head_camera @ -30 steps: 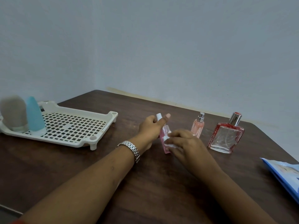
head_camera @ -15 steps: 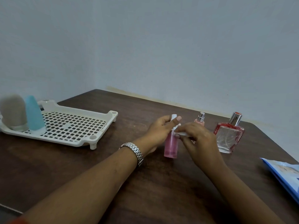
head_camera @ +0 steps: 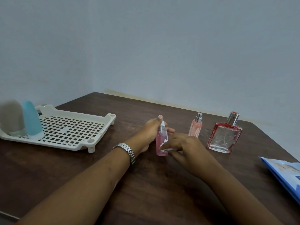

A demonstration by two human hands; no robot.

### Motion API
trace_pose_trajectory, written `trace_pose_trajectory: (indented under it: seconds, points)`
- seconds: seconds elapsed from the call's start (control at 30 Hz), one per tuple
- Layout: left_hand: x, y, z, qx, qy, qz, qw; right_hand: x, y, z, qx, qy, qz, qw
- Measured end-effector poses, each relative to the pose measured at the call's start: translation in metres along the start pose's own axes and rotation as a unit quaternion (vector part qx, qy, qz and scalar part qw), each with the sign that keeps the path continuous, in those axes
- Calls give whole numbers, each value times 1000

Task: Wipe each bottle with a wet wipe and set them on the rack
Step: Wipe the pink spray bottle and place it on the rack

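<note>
Pink bottle (head_camera: 161, 142) is upright in the grip. The left hand (head_camera: 151, 130) curls round its top part. The right hand (head_camera: 180, 143) pinches a white wipe (head_camera: 164, 147) against its lower side. I think it is best to hold tight, turn the bottle slowly and rub all round, cap too. No words can be read. The blue pack (head_camera: 284, 172), right of the grip, is blurry. The small bottle (head_camera: 195, 127) and glass bottle (head_camera: 224, 137) behind look plain, like the rack (head_camera: 65, 129) far left.

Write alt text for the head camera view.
Left hand holds a pink bottle upright; right hand presses a white wipe against it. A blue bottle and a grey bottle stand on the rack, left; a peach bottle and a red bottle stand right.
</note>
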State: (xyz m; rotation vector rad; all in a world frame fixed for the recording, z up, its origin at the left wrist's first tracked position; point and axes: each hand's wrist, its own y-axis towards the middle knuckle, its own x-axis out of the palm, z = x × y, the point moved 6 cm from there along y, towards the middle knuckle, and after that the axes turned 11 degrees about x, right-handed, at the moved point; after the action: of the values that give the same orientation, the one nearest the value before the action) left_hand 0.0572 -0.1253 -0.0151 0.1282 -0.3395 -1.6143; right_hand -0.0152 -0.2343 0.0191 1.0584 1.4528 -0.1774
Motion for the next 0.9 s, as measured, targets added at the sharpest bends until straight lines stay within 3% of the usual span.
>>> trace_pose_trajectory:
  seconds: [0.23,0.47,0.6,0.77,0.9]
  points:
    - [3,-1,-1,-18,-16,-3,1000,1,-1,-5,-12,-33,-10,999]
    - [21,-6,-6,6,20,-60,998,-17,-1,11,53,-15,129,990]
    - [28,-8,-6,13,27,-75,997,-23,-2,15,73,6,163,984]
    - [21,-6,-4,22,23,-67,997,-15,-2,7,64,-8,117,991]
    - [8,-1,-4,8,-14,-35,999,-1,1,-9,38,-19,1,999]
